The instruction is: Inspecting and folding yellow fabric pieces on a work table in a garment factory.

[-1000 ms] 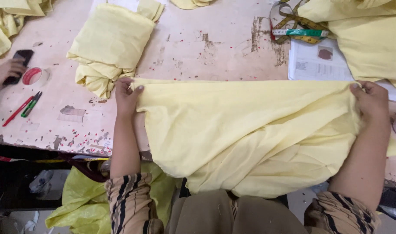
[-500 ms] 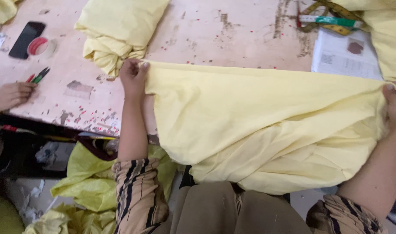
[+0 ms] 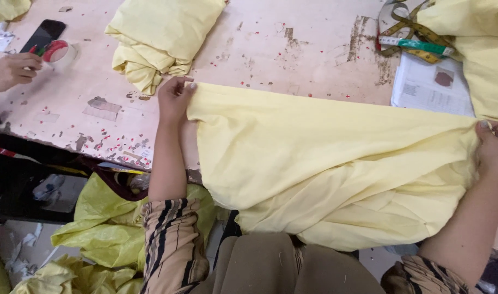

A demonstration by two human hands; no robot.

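since the earlier frame the hands spread wider, so the yellow fabric [image 3: 325, 158] lay stretched left-to-right along the table [image 3: 270, 49] edge. left hand [image 3: 173, 98] and right hand [image 3: 494, 149] each pinched a top corner.

Folded yellow bundle [image 3: 164, 35], phone [image 3: 42, 35], tape measure [image 3: 409, 41], paper sheet [image 3: 431, 90].
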